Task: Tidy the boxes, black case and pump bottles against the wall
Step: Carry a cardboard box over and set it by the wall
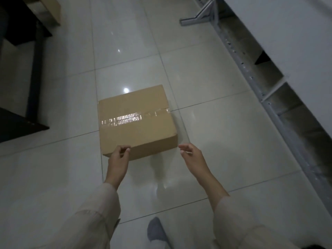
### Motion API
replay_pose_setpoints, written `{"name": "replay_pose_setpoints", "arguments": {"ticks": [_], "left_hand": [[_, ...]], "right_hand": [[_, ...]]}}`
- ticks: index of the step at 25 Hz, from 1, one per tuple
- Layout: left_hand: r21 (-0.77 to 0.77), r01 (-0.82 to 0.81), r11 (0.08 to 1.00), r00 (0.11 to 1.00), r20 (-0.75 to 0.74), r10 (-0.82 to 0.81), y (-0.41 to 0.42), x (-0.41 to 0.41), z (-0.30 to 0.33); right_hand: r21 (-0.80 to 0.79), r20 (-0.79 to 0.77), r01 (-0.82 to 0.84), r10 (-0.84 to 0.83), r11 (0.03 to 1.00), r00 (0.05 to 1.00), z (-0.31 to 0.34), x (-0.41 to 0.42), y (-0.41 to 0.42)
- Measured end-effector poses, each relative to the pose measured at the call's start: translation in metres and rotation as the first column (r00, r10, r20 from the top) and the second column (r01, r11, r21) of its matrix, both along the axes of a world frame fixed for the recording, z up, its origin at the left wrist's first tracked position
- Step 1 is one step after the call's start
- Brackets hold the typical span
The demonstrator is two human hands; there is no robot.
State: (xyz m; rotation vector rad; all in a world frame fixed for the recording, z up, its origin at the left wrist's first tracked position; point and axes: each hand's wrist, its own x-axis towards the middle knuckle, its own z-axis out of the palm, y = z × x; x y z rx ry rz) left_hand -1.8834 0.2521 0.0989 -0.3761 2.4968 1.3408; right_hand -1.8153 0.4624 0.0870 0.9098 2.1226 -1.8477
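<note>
A sealed brown cardboard box (136,121) with clear tape across its top sits on the white tiled floor in the middle of the view. My left hand (119,157) reaches over the box's near left corner, fingers loosely curled at the top edge; whether it touches the cardboard is unclear. Just off the box's near right corner, my right hand (191,154) hovers with relaxed fingers, holding nothing and apart from the box. No black case or pump bottles are in sight.
A grey metal shelving frame (280,112) with a white board runs along the right side. Dark furniture (19,56) stands at the left, with another cardboard box (53,9) at the top left. My grey-socked foot (156,232) is near the bottom.
</note>
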Motion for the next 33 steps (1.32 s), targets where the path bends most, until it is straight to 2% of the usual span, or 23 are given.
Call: {"name": "replay_pose_setpoints", "arguments": {"ticks": [8, 14, 19, 22, 24, 28, 33], "left_hand": [[-0.114, -0.090, 0.989, 0.990, 0.093, 0.101, -0.066, -0.062, -0.059], [-0.290, -0.159, 0.944, 0.960, 0.178, 0.217, -0.090, -0.119, -0.121], [-0.156, -0.262, 0.953, 0.909, 0.293, 0.298, -0.099, -0.152, -0.166], [-0.203, -0.324, 0.924, 0.862, 0.338, 0.377, -0.096, -0.160, -0.171], [-0.227, -0.305, 0.925, 0.861, 0.350, 0.370, -0.091, -0.159, -0.169], [-0.217, -0.224, 0.950, 0.921, 0.271, 0.279, -0.063, -0.151, -0.154], [-0.174, -0.050, 0.984, 0.964, 0.250, 0.093, 0.005, -0.142, -0.117]], "right_hand": [[0.099, 0.090, 0.030, -0.039, 0.995, 0.995, -0.056, -0.076, -0.028], [0.201, 0.158, 0.038, -0.071, 0.979, 0.985, -0.118, -0.145, -0.025], [0.175, 0.260, 0.051, -0.096, 0.983, 0.961, -0.161, -0.173, -0.017], [0.112, 0.286, 0.098, -0.126, 0.989, 0.950, -0.172, -0.172, -0.014], [0.125, 0.262, 0.170, -0.197, 0.978, 0.945, -0.172, -0.169, -0.009], [0.202, 0.224, 0.344, -0.385, 0.917, 0.895, -0.157, -0.154, 0.013], [0.171, 0.231, 0.521, -0.548, 0.836, 0.804, -0.129, -0.085, 0.060]]}}
